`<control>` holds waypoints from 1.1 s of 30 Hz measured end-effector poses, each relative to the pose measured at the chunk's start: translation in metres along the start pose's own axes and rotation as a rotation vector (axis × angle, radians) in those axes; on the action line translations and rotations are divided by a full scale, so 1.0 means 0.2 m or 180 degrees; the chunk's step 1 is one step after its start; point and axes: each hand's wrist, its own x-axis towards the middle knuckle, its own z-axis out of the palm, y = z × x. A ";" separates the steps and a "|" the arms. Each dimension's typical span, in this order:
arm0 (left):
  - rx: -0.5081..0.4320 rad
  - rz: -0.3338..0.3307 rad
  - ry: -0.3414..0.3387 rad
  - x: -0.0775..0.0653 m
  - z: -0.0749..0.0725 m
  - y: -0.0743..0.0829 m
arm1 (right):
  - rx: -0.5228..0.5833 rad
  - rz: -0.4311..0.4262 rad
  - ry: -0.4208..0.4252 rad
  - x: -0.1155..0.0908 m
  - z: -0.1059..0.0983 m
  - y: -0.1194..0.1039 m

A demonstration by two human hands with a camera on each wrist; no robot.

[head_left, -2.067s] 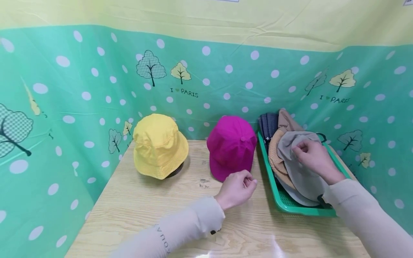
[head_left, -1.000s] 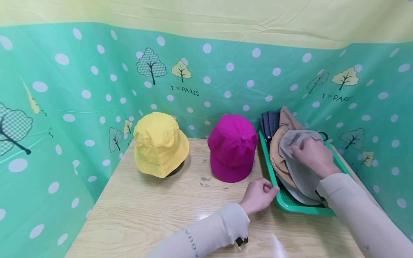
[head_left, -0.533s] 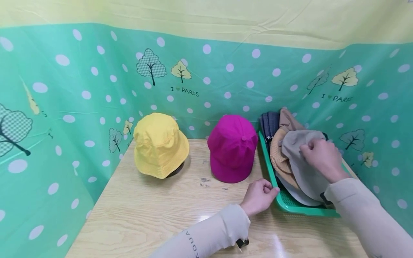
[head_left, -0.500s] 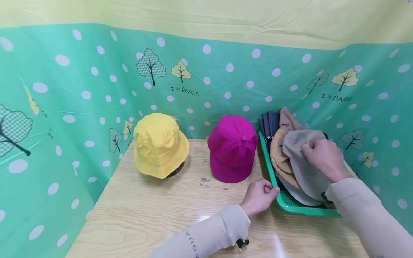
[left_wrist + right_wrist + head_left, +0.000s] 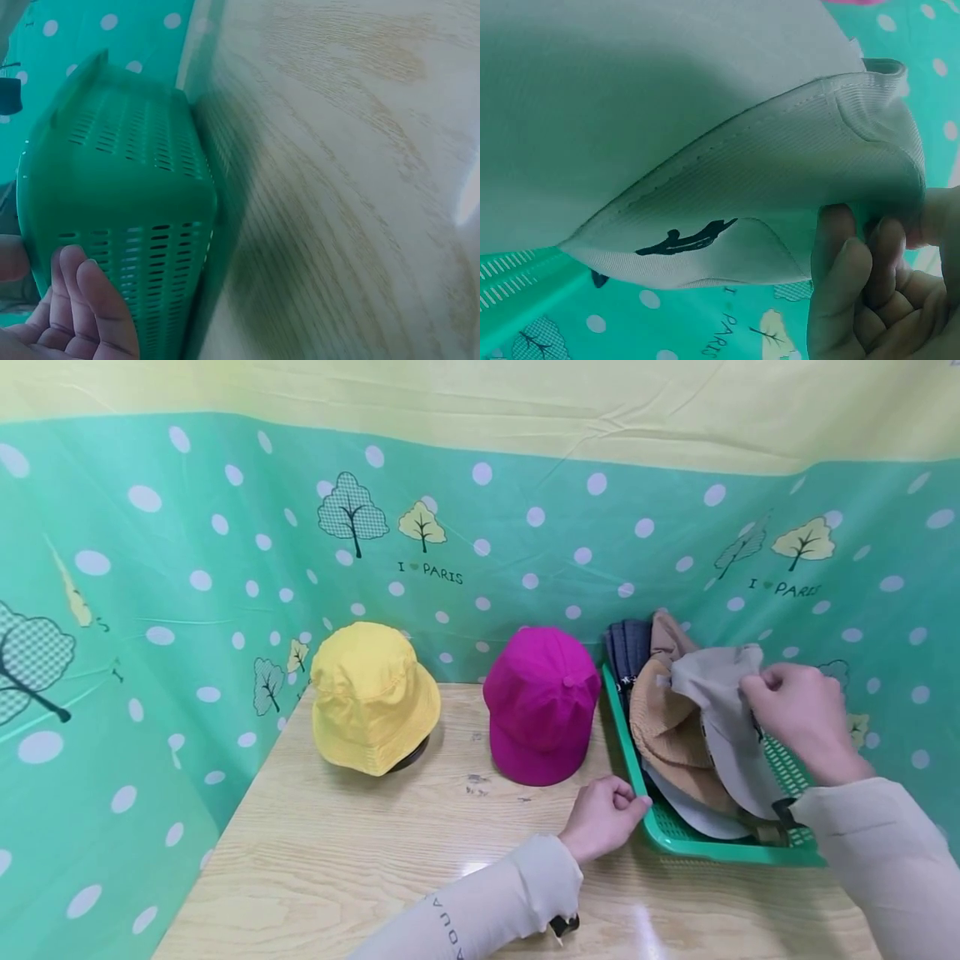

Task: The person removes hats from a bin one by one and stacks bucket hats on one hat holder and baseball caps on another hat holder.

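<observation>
One yellow bucket hat [image 5: 367,702] and one magenta cap [image 5: 543,702] are standing on the worktop [image 5: 337,852] while the person's right hand [image 5: 802,714] is pinching a grey cap [image 5: 723,693] by its edge, fingers curled on the cloth, at the green basket [image 5: 720,852]. The left hand [image 5: 603,818] is gripping the basket's near left rim between thumb and fingers, apparently steadying it. The step in hand is looking like the grey cap's removal, its brim reaching down within the basket and the cloth partly covering a tan hat [image 5: 663,727]; the next move is probably calling for a firm pinch and a lift clear of that hat. The right wrist camera is revealing a ribbed band with a bold dark mark, barely readable in the head view, while the left wrist camera is showing fingers outside the slotted wall, hidden from above
</observation>
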 end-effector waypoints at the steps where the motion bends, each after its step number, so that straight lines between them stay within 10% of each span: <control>1: 0.0014 -0.0018 0.0004 0.00 0.00 0.00 | 0.0022 0.0015 0.0016 0.00 -0.01 0.00; 7: 0.0087 -0.0223 0.0073 0.01 -0.03 0.04 | 0.0147 0.0092 0.0074 -0.02 -0.04 -0.04; 12: -0.0146 0.0104 0.0265 0.03 -0.05 0.09 | 0.0195 0.0037 0.0160 -0.05 -0.06 -0.09; 21: -0.0535 0.0595 -0.0404 0.04 -0.06 0.24 | 0.0139 -0.0118 0.0212 -0.11 -0.05 -0.24; 33: -0.0960 0.0753 0.0011 0.04 -0.03 0.31 | 0.0162 -0.0459 0.0113 -0.21 -0.02 -0.38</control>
